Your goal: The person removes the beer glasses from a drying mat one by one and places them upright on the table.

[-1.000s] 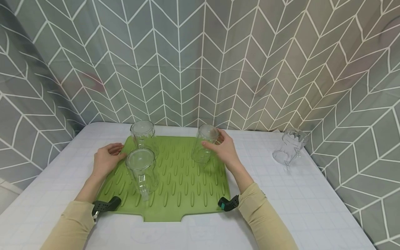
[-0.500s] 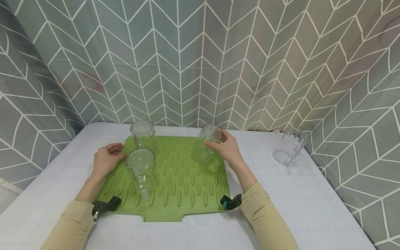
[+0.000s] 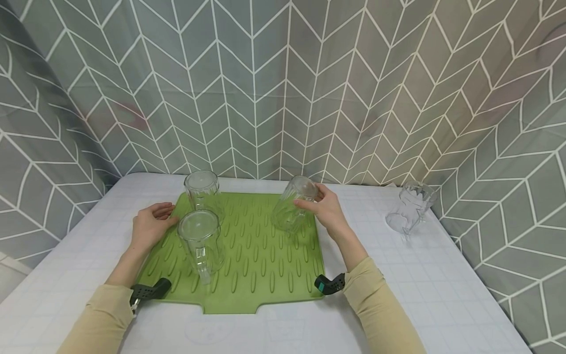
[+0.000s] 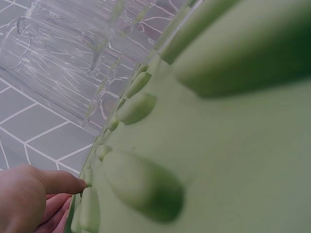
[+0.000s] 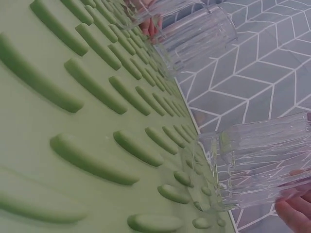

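A green drying mat (image 3: 247, 285) with raised oval ridges lies on the white table. My left hand (image 3: 152, 223) pinches its left edge; in the left wrist view the thumb (image 4: 63, 182) lies on the ridges and the fingers are partly hidden beyond the edge. At the mat's back right, my right hand (image 3: 325, 209) grips a clear glass mug (image 3: 287, 209) near its top, thumb in front and fingers behind. This mug leans to the right, its lower end at the mat. Two more glass mugs stand on the mat's left side, one behind (image 3: 202, 189), one nearer (image 3: 200, 241) with its handle towards me.
Another clear glass (image 3: 409, 209) is on the white table (image 3: 442, 295) at the far right, close to the curtain. A grey curtain (image 3: 274, 88) with white zigzag lines surrounds the table's back and sides. Both wrists wear black devices (image 3: 329, 284).
My right hand has shifted slightly right, tipping the top of the glass mug further right while its lower end stays near the same spot. The left hand and other mugs have not moved.
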`<state>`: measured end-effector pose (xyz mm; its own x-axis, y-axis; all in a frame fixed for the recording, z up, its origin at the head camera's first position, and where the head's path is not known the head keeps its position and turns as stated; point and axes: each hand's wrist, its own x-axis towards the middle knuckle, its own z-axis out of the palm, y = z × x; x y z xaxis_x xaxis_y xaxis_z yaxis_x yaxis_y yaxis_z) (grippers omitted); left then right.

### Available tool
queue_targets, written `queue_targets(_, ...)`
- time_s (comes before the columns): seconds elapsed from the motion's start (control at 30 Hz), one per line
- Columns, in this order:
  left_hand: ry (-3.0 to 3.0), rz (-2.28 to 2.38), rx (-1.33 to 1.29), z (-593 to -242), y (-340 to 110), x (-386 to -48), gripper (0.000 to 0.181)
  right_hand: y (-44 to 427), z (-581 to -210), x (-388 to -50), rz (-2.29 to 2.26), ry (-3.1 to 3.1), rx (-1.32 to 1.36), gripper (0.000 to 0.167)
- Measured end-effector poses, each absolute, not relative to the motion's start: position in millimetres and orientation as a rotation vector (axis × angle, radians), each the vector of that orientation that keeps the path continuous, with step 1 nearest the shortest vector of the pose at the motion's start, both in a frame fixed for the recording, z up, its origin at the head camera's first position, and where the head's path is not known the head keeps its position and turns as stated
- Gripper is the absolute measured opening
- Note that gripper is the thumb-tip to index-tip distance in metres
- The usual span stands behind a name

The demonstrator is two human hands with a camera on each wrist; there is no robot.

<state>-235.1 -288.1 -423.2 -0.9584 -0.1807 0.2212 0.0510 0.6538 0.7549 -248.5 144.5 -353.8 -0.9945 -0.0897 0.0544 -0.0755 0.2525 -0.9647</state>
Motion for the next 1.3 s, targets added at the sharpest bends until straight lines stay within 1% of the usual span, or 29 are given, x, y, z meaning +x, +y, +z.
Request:
queue_targets(0.8, -2.604, -1.210, 0.112, -424, -288, -235, 0.049, 170, -350, -253, -1.872, 2.426, -0.204, 0.077)
queue_targets(1.13, -2.606, -1.224, 0.117, -423, -288, -236, 0.049, 179, -349, -253, -1.840, 2.417, -0.193, 0.083)
queue_targets(1.3, -2.606, -1.214, 0.117, -424, -288, -236, 0.050, 186, -349, -255, -1.817, 2.407, -0.177, 0.089)
